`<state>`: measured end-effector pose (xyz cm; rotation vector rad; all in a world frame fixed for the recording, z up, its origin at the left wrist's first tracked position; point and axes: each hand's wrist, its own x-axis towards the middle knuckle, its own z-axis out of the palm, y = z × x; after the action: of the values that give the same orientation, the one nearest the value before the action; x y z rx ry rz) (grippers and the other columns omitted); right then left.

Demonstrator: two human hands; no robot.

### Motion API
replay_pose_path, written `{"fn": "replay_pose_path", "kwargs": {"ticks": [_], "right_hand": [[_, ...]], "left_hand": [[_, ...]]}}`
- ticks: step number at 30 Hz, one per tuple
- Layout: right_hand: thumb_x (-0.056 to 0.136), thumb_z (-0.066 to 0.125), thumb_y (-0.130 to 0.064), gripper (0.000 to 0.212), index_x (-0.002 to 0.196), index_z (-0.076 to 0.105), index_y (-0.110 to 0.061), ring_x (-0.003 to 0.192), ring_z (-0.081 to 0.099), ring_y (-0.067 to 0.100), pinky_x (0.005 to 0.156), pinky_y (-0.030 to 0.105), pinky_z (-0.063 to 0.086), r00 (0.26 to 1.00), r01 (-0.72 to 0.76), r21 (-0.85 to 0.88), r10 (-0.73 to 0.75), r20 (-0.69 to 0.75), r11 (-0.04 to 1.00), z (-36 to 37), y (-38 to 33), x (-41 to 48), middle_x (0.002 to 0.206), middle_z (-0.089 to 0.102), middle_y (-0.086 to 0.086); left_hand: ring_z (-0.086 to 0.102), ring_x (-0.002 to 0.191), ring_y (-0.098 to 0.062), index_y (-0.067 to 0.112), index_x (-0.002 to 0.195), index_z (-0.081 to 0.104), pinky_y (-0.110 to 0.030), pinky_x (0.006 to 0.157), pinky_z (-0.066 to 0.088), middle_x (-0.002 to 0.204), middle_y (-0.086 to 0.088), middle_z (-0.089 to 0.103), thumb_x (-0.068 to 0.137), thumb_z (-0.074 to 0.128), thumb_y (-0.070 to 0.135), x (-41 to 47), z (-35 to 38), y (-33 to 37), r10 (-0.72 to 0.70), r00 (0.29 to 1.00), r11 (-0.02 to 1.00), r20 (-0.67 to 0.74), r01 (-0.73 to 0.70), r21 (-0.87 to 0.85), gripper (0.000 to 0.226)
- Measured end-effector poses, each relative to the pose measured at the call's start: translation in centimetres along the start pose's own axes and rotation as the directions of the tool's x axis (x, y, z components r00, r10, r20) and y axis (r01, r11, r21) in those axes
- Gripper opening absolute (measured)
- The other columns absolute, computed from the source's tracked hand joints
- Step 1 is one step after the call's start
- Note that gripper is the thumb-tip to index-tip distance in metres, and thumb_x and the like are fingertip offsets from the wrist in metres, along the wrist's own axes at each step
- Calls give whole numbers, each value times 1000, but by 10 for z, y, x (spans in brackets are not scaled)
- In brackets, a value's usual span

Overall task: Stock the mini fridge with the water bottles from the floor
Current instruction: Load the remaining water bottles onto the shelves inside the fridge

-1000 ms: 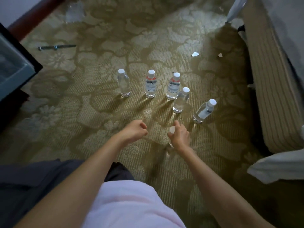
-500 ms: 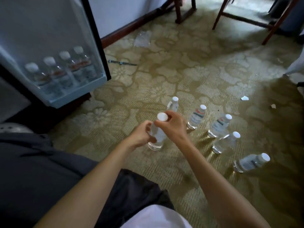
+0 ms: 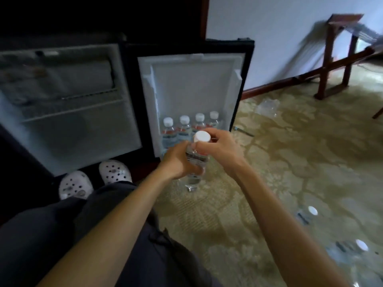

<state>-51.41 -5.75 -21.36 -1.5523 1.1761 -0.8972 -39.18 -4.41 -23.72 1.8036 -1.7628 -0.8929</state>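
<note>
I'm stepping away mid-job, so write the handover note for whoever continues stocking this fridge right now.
Left hand: wrapped around the body of a clear plastic water bottle with a white cap.
Right hand: pinching the same bottle at its neck, just under the cap.
The bottle is held upright in front of the open white-lined fridge door.
Done: four capped bottles stand in a row in the door's bottom shelf.
Left: place the held bottle, then fetch the others on the patterned carpet; at least two blurred ones show at the right. The fridge's main compartment looks unstocked.
</note>
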Motion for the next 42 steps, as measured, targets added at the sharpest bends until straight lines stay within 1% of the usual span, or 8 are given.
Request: {"fn": "replay_pose_path", "kwargs": {"ticks": [5, 8, 11, 14, 21, 26, 31, 42], "right_hand": [[84, 51, 3, 28, 101, 64, -16, 73, 55, 17, 66, 19, 49, 977, 33, 178, -69, 201, 983, 52, -23, 67, 81, 57, 10], [83, 48, 10, 42, 122, 52, -5, 76, 55, 12, 65, 15, 49, 937, 24, 29, -33, 348, 999, 90, -22, 101, 84, 55, 2], [77, 58, 7, 54, 127, 44, -8, 105, 57, 25, 87, 33, 52, 851, 61, -175, 40, 524, 983, 137, -21, 130, 114, 56, 13], [75, 68, -4, 62, 129, 39, -11, 117, 52, 26, 98, 42, 47, 807, 135, -240, 34, 590, 961, 181, -23, 157, 124, 53, 9], [69, 72, -4, 60, 120, 42, -10, 95, 54, 11, 72, 16, 48, 864, 177, -199, -55, 500, 964, 254, -29, 221, 100, 53, -6], [58, 71, -12, 56, 109, 48, -13, 80, 56, 10, 59, 22, 46, 891, 184, -160, -96, 444, 970, 294, -40, 263, 91, 58, -3], [32, 68, -40, 82, 107, 56, -10, 90, 67, 24, 74, 36, 56, 916, 197, -116, -141, 374, 973, 332, -46, 298, 99, 69, 9], [69, 71, -4, 40, 105, 56, -11, 75, 61, 13, 58, 23, 48, 907, 90, -22, -73, 415, 996, 340, -70, 321, 86, 64, 2]], "left_hand": [[58, 80, -12, 19, 104, 62, -18, 56, 41, 92, 4, 64, 63, 81, 19, 9, -76, -46, -214, 957, 955, -197, 162, -248, 45], [61, 78, -11, 21, 88, 62, -19, 59, 43, 80, 7, 64, 65, 80, 13, 14, -111, -76, -346, 890, 882, -298, 200, -428, 30], [64, 87, -15, 15, 100, 63, -22, 68, 47, 89, 3, 67, 63, 80, 12, 22, -140, -98, -419, 825, 836, -379, 188, -515, 41], [62, 78, -12, 15, 93, 62, -18, 57, 43, 84, 4, 65, 63, 81, 14, 36, -167, -120, -481, 786, 785, -388, 190, -589, 36], [65, 86, -15, 18, 92, 64, -24, 67, 49, 95, -1, 70, 59, 83, 25, 77, -222, -169, -525, 740, 766, -421, 196, -612, 39], [64, 91, -15, 19, 103, 59, -26, 70, 54, 101, 0, 67, 70, 78, 33, 94, -265, -197, -459, 812, 821, -362, 232, -522, 40], [64, 94, -19, 12, 107, 58, -30, 78, 52, 106, -8, 68, 76, 73, 12, 99, -289, -231, -423, 826, 846, -373, 212, -490, 35], [59, 106, -28, 7, 101, 61, -39, 96, 48, 109, -12, 64, 88, 50, -3, 113, -326, -272, -396, 672, 909, -626, 189, -371, 20]]}}
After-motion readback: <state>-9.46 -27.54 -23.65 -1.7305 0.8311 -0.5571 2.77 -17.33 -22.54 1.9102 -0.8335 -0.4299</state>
